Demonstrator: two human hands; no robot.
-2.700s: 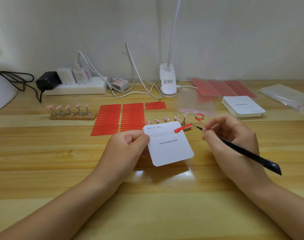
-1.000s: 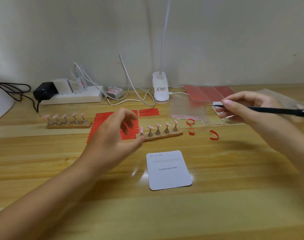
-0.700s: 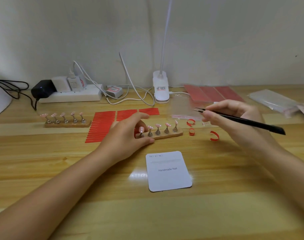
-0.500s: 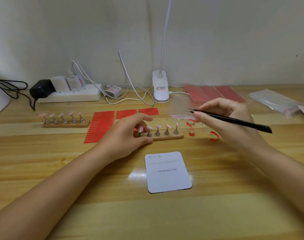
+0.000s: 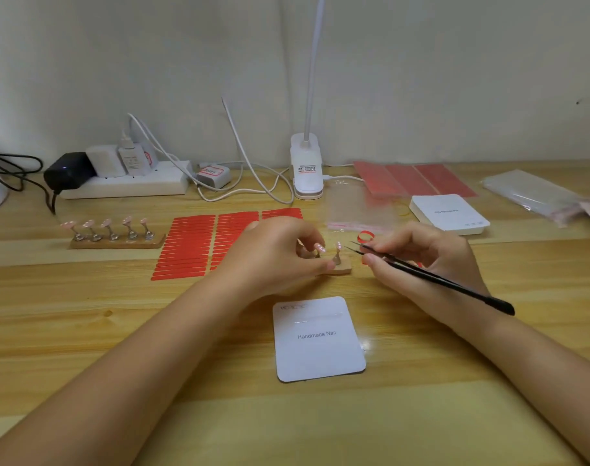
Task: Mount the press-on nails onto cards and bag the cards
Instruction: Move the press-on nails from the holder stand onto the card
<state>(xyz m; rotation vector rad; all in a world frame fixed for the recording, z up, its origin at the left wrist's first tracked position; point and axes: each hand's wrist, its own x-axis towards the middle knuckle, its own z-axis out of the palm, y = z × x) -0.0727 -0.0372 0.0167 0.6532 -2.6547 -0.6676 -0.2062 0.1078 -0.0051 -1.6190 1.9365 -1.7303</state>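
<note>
A white card (image 5: 318,341) printed "Handmade Nail" lies flat on the wooden table, with a clear strip across its top. Just beyond it stands a small wooden nail stand (image 5: 340,269) with pink press-on nails (image 5: 339,246) on metal pegs. My left hand (image 5: 280,253) covers most of that stand, and its thumb and fingers curl around the pegs near the right end. My right hand (image 5: 424,257) holds black tweezers (image 5: 431,277), whose tips point at the rightmost nail. A second stand (image 5: 115,233) with several pink nails sits at the left.
Sheets of red adhesive strips (image 5: 192,247) lie behind my left hand. A clear zip bag (image 5: 360,210), a stack of white cards (image 5: 450,215), red sheets (image 5: 414,178) and packed bags (image 5: 535,196) lie at the right. A clip lamp (image 5: 307,169), power strip (image 5: 125,186) and cables line the wall.
The card went from my left hand down onto the table. My left hand then moved rightward along the nail stand, and my right hand brought the tweezers down to the rightmost nail.
</note>
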